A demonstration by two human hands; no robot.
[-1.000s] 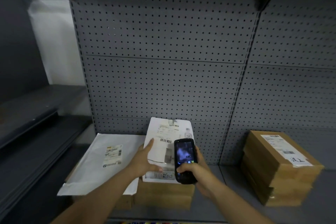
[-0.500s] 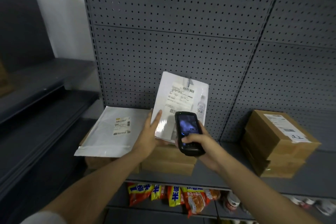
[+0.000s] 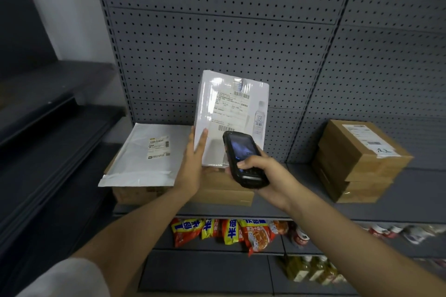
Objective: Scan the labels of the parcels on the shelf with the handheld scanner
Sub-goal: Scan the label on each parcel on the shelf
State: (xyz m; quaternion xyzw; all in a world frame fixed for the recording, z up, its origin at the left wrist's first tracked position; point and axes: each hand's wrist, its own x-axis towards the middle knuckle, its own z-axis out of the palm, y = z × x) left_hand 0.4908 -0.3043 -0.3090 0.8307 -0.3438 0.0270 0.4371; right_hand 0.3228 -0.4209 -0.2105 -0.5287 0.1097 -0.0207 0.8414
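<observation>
Parcels sit on a grey metal shelf (image 3: pixel 410 202) backed by perforated panels. One white parcel (image 3: pixel 231 116) is held upright near the middle of the shelf, its lower edge resting on a brown carton (image 3: pixel 224 190). A printed label (image 3: pixel 231 108) with barcodes faces the viewer, and a bottle is pictured at its right side. The left hand (image 3: pixel 193 164) is pressed flat against the parcel's left edge, fingers extended upward, steadying it. The right hand (image 3: pixel 265 176) is wrapped around a black handheld scanner (image 3: pixel 243 159), with the thumb laid across its lower face. The scanner's top end is pointed at the lower barcode, just in front of the parcel; its screen is lit, but the content is blurred. To the left, a flat white mailer bag (image 3: pixel 144 159) with a small label is laid over another carton. Well to the right, a stack of brown boxes (image 3: pixel 357 161) is seen, labelled on top. Below the shelf, red and yellow snack packets (image 3: pixel 226 231) are hung.
</observation>
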